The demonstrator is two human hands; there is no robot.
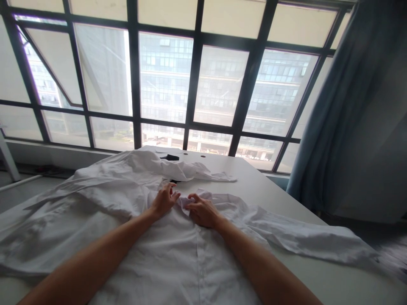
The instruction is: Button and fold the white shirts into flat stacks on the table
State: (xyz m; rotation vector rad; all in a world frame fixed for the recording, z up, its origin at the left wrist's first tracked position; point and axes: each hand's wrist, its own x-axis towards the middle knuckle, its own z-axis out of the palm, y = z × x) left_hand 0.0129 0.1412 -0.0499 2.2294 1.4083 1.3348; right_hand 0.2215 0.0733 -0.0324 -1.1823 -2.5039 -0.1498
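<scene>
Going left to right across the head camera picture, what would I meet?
White shirt's bunched side → left hand → right hand → shirt sleeve → blue-grey curtain

Your left hand point(164, 200) and right hand point(203, 211) are just apart at centre frame, both palm down with fingers curled. Your bare left forearm point(95, 254) enters from lower left, your bare right forearm point(260, 267) from lower right.
</scene>
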